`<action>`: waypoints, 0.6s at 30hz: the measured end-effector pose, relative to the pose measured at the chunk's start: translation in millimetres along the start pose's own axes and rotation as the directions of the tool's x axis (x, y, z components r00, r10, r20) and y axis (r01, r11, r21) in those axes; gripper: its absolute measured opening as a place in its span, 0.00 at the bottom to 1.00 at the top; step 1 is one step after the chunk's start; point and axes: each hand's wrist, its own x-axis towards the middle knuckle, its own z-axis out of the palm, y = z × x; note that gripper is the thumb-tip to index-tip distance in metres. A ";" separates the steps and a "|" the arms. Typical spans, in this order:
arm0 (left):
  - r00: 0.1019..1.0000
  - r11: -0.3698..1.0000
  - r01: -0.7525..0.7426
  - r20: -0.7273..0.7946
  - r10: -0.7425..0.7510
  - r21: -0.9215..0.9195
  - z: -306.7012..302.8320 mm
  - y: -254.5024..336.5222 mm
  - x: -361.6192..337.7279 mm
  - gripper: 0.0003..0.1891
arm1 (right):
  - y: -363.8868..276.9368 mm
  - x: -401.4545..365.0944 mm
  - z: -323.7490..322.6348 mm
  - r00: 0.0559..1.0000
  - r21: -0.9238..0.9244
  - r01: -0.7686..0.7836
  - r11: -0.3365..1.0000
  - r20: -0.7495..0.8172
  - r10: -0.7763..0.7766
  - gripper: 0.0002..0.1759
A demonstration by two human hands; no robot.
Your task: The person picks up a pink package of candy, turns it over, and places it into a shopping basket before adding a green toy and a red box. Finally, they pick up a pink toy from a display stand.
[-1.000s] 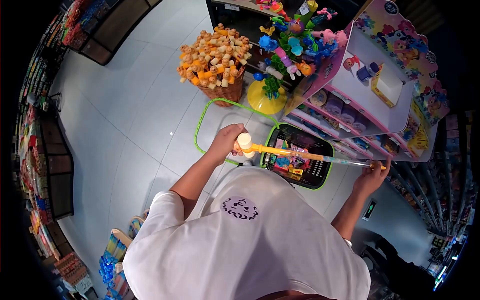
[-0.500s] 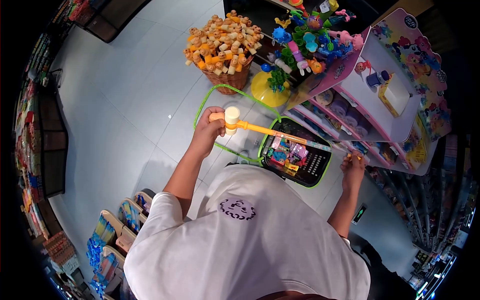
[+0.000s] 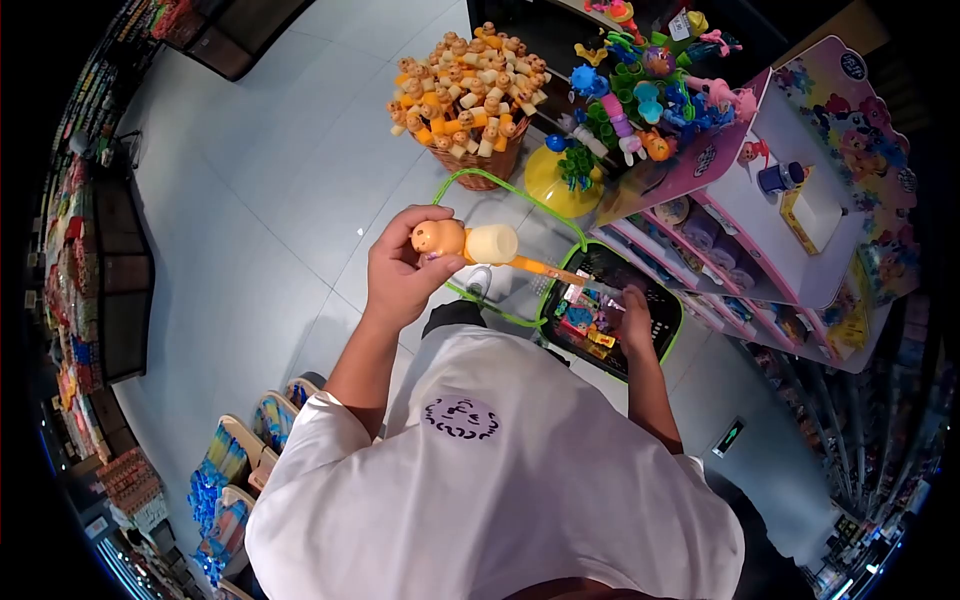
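A toy hammer (image 3: pixel 490 244) is held in front of my chest, with an orange animal-like figure and a cream-coloured block at its head and a long orange, partly clear handle. My left hand (image 3: pixel 405 268) wraps its fingers and thumb round the orange head end. Closed around the far end of the handle is my right hand (image 3: pixel 635 322), over the basket. Below the handle, on the floor, stands a black shopping basket (image 3: pixel 662 335) with a green rim and a green carrying handle (image 3: pixel 515 187). Several colourful small packages (image 3: pixel 590 318) lie in it.
A wicker basket (image 3: pixel 482 172) full of similar toy hammers stands ahead. Right of it are colourful toys (image 3: pixel 640 95) above a yellow round base (image 3: pixel 548 182) and a pink-edged display shelf (image 3: pixel 740 225). Bins of blue packages (image 3: pixel 222 465) stand at lower left. Shelves line both sides.
The toy hammer's head has come nearer to the camera and turned, so its orange figure now shows. My right hand has moved left, along the handle side and over the basket.
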 end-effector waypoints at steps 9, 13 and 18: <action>0.991 0.971 -0.130 -0.011 0.135 0.199 -84.4 20.4 106.2 0.24 | 29.9 24.2 136.0 0.990 -0.253 0.143 0.957 0.034 -0.139 0.27; 0.947 0.921 -0.234 -0.141 0.288 0.312 -104.7 27.0 158.5 0.22 | 75.9 63.8 142.7 0.956 -0.569 0.279 0.774 0.088 -0.280 0.27; 0.918 0.777 -0.219 -0.146 0.369 0.590 -111.3 29.8 206.8 0.20 | 119.6 40.2 90.7 0.925 -0.803 0.346 0.486 0.205 -0.320 0.24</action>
